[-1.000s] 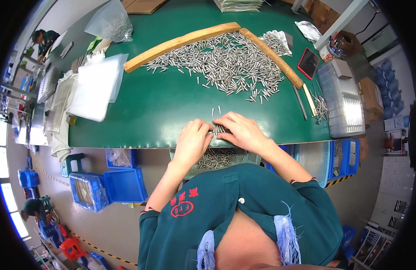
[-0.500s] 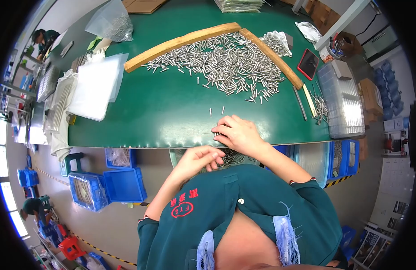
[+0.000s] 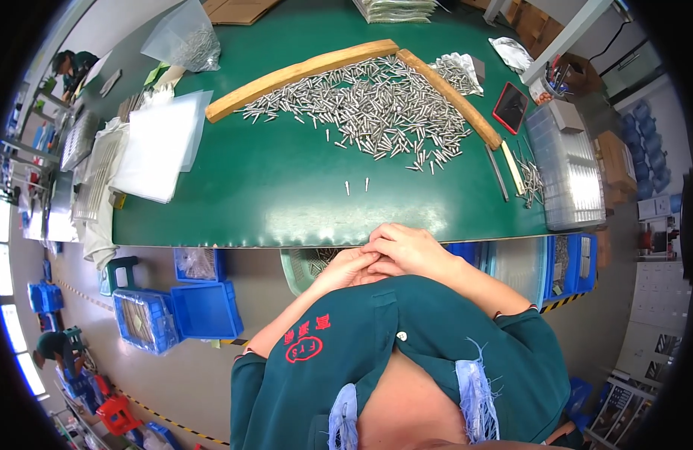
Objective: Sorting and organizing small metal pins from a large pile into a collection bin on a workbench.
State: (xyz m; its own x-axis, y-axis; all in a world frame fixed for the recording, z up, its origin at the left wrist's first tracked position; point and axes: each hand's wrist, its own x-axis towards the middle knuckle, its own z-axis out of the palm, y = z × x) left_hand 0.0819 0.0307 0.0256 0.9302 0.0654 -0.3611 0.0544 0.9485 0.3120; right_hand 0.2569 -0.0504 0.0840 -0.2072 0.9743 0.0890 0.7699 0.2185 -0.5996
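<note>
At the table's front edge my two hands meet over a pale green basket [image 3: 292,270], in which small metal parts show. My right hand [image 3: 408,250] is closed, its fingertips against the fingers of my left hand. The left hand [image 3: 355,268] is curled, palm turned up. Whatever lies between them is hidden by the fingers. Ahead on the green table, two small stepped metal pins [image 3: 347,187] stand apart from each other. Beyond them spreads a large heap of similar silvery pins [image 3: 380,109].
Two wooden bars [image 3: 301,75] fence the heap's far side. At right are a red-edged phone [image 3: 510,106], thin rods [image 3: 531,180] and stacked clear plastic trays [image 3: 567,172]. White sheets [image 3: 155,146] lie left. Blue bins [image 3: 206,309] sit below the table. Other people work at far left.
My right hand has drawn back from the tabletop, where small pins showed under its fingers, to my left hand. The left hand has shifted right to meet it.
</note>
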